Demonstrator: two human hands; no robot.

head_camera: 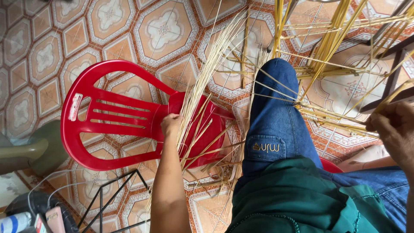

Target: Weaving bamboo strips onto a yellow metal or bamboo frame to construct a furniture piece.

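Note:
My left hand [170,125] reaches down to the seat of a red plastic chair [99,116] and closes on a bundle of thin pale straw strips [202,77] that fans up and away over the tiled floor. My right hand [393,126] is at the right edge, fingers closed on several yellow strips [332,115] that run across my blue-jeaned leg [276,112]. More yellow strips [330,39] rise in a woven frame at the upper right.
Patterned orange and white floor tiles [164,30] lie all around. A black wire stand [116,194] and some bottles [17,222] sit at the lower left, with a green object [30,149] beside the chair. Dark frame legs [394,73] stand at right.

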